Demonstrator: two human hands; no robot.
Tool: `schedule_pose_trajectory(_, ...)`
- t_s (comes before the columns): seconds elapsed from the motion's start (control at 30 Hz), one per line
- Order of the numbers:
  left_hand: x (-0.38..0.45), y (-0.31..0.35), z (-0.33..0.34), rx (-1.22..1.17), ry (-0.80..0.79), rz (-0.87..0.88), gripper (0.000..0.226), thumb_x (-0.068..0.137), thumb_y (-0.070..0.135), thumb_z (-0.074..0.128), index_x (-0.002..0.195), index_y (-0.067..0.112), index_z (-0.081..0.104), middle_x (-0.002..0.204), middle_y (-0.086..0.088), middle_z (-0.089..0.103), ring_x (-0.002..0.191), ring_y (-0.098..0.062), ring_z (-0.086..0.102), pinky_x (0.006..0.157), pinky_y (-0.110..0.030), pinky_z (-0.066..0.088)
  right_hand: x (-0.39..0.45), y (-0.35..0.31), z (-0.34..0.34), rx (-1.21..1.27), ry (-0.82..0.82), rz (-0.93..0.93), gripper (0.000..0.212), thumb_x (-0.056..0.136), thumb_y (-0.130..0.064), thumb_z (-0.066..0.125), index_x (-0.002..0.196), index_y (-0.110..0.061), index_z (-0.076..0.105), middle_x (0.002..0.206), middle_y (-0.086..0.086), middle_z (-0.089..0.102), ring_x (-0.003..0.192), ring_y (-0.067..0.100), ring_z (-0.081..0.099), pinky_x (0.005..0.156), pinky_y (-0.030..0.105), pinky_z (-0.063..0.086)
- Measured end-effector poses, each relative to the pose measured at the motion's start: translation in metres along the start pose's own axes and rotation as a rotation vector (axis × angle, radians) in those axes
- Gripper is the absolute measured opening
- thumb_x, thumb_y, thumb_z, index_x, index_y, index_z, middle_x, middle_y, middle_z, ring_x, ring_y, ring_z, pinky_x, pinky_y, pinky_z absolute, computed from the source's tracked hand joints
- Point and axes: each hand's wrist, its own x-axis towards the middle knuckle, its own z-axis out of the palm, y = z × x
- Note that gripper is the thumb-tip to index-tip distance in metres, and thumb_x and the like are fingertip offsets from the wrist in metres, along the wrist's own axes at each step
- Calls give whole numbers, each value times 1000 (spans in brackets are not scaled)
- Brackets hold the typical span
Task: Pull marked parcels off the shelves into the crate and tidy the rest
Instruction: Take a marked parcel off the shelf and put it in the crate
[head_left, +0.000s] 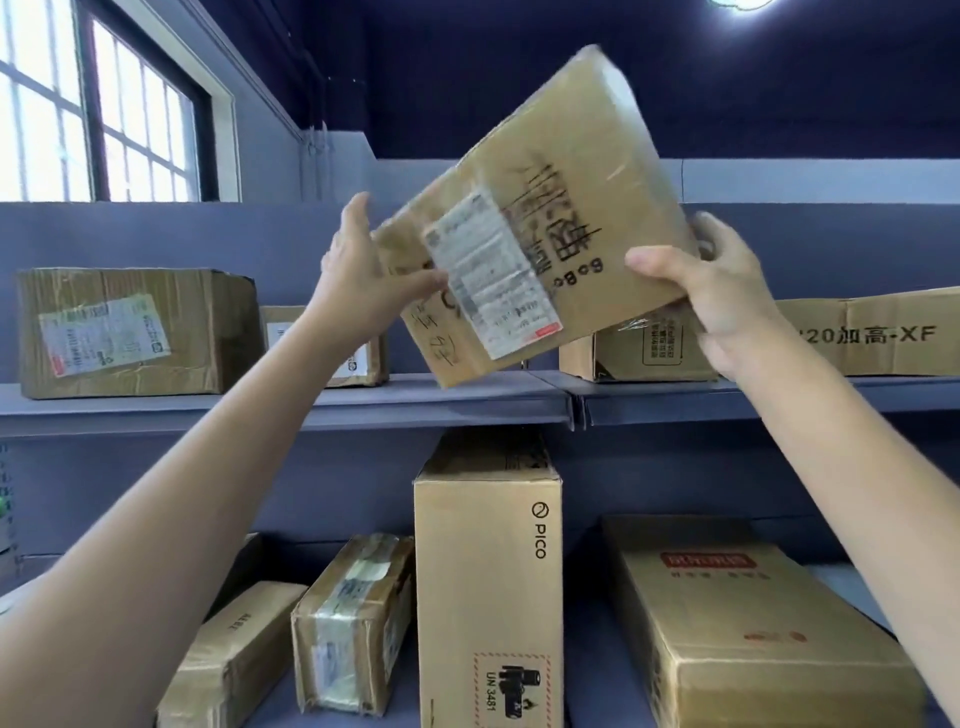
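Above the upper shelf (291, 405), tilted labelled parcel (524, 228), PICO box (488, 571) below

A flat brown cardboard parcel (540, 223), wrapped in clear tape, is held tilted in the air above the upper shelf (291, 402), its far corner raised up and to the right. Its facing side carries a white shipping label, black printed characters and handwritten pen marks near the low corner. The left hand (363, 280) holds its left edge; the right hand (711, 291) grips its lower right edge.
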Motion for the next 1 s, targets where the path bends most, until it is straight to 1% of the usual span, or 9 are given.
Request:
schedule_pose_trajectory(0.03, -2, -8, -1, 1, 15, -58, 101, 75, 31, 75, 147, 22, 5, 153, -5, 19, 140, -23, 19, 112, -48, 26, -4, 4, -4, 192, -17, 88, 79, 61, -30, 78, 129, -10, 44, 120, 4, 59, 109, 21, 59, 83, 37, 55)
schedule_pose_trajectory(0.1, -8, -19, -3, -101, -15, -187, 108, 72, 42, 75, 148, 24, 1, 155, -4, 16, 142, -23, 18, 114, -47, 22, -15, 13, -8, 465, -5, 205, 36, 78, -18, 67, 111, -11, 56, 101, 5, 67, 100, 21, 62, 75, 36, 57)
schedule_pose_trajectory(0.17, -18, -22, -3, -317, -151, -275, 106, 63, 54, 76, 145, 27, 15, 147, -2, 36, 133, -20, 37, 111, -51, 27, -29, 27, -8, 634, -8, 296, 19, 77, -13, 63, 96, -14, 59, 90, 6, 69, 96, 23, 63, 81, 44, 55)
schedule_pose_trajectory(0.27, -29, -23, -1, -486, -316, -256, 82, 53, 52, 70, 127, 30, 41, 113, 8, 63, 103, -15, 59, 102, -55, 39, -44, 46, -7, 714, -103, 377, 36, 68, -15, 66, 104, -14, 57, 111, 13, 64, 107, 32, 60, 89, 53, 50)
schedule_pose_trajectory(0.43, -36, -39, -5, -616, -342, -188, 79, 58, 34, 69, 131, 16, 42, 120, -5, 62, 110, -28, 59, 98, -55, 42, -53, 67, -8, 565, -299, 480, 85, 27, -31, 94, 106, -20, 63, 109, 13, 68, 108, 39, 59, 83, 54, 48)
schedule_pose_trajectory(0.57, -41, -47, -16, -690, -296, -156, 69, 55, 27, 69, 120, 12, 50, 108, -3, 66, 97, -23, 63, 80, -41, 55, -58, 67, -9, 315, -450, 459, 87, 27, -44, 91, 108, -28, 63, 111, 2, 70, 108, 24, 60, 91, 51, 42)
schedule_pose_trajectory(0.7, -48, -52, -27, -703, -197, -164, 60, 51, 19, 70, 109, 13, 58, 94, 2, 71, 81, -16, 67, 61, -30, 54, -55, 48, -5, 300, -349, 304, 92, 28, -49, 89, 111, -24, 58, 106, -1, 69, 104, 21, 61, 87, 41, 48)
schedule_pose_trajectory(0.83, -56, -48, -35, -720, -2, -187, 73, 61, 4, 71, 129, 8, 46, 99, -1, 68, 79, -11, 68, 62, -26, 54, -57, 41, -6, 363, -259, 286, 98, 37, -44, 88, 124, -30, 46, 107, -4, 65, 96, 16, 62, 72, 34, 53)
schedule_pose_trajectory(1.0, -56, -32, -36, -844, 208, -222, 70, 79, 3, 69, 136, 5, 29, 108, -4, 60, 85, -12, 69, 77, -33, 57, -93, 51, 16, 449, -344, 349, 70, 31, -43, 90, 95, -24, 69, 94, 1, 71, 85, 14, 68, 68, 30, 57)
